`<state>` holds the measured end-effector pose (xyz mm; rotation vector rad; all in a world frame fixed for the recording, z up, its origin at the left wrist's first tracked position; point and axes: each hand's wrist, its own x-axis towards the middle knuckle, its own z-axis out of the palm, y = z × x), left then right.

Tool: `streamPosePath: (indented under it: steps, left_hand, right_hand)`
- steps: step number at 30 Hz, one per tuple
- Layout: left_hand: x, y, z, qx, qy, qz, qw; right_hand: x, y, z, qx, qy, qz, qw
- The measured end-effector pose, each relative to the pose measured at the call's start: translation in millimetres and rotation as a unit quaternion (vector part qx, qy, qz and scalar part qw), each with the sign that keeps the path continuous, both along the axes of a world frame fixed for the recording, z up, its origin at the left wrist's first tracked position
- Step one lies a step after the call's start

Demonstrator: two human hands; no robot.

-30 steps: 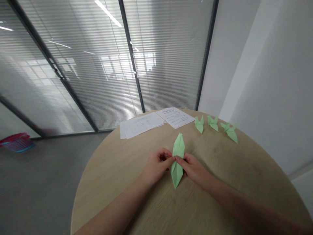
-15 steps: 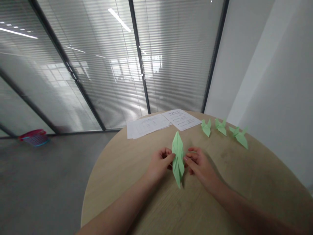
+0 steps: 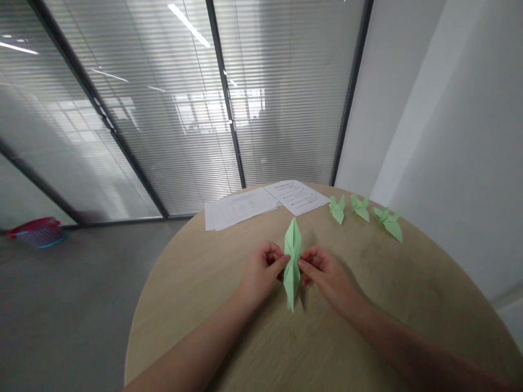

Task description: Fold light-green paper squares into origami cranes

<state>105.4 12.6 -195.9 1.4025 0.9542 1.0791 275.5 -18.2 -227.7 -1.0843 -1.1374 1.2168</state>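
Note:
A light green folded paper (image 3: 292,239), long and pointed at both ends, is held upright lengthwise between my hands above the table. My left hand (image 3: 263,271) pinches its left edge near the middle, thumb on the front face. On the opposite edge, my right hand (image 3: 322,275) grips with thumb and fingers at about the same height. The fingertips behind the paper are hidden. Farther off to the right stand three folded green paper birds: one on the left (image 3: 337,209), one in the middle (image 3: 360,208) and one on the right (image 3: 389,222).
Printed white sheets (image 3: 241,208) and another printed page (image 3: 297,197) lie at the far side of the round wooden table (image 3: 183,305). A red and blue basket (image 3: 38,233) sits on the floor at left. Glass panels with blinds (image 3: 183,136) rise behind.
My right hand has closed in on the paper's right edge, its fingers now pinching. The paper looks narrower at the middle. The whole view has shifted slightly.

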Motion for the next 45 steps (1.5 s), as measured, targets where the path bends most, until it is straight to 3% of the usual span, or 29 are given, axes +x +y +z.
streamPosePath:
  steps: [6, 12, 22, 28, 34, 45]
  left_hand:
    - [-2, -1, 0.0, 0.015, 0.033, -0.020, 0.999]
    - [-4, 2, -6.4, 0.008, 0.054, -0.050, 0.997]
    - [-5, 11, -17.0, 0.030, 0.035, -0.066, 0.997]
    - [-5, 4, -11.7, 0.040, 0.016, -0.095, 0.995]
    - [-1, 1, 0.5, -0.042, -0.065, -0.082, 0.994]
    - [-3, 5, -5.9, -0.087, -0.007, -0.077, 0.993]
  right_hand:
    - [-1, -2, 1.8, -0.011, 0.037, -0.003, 0.999]
    - [3, 0, 0.9, -0.002, 0.002, -0.034, 0.999]
    - [3, 0, 2.5, 0.012, 0.000, -0.029, 1.000]
    - [5, 1, 2.7, 0.000, 0.012, -0.037, 0.999]
    - [3, 0, 3.4, -0.003, 0.028, -0.024, 0.999]
    - [2, 0, -1.1, 0.008, 0.010, -0.017, 1.000]
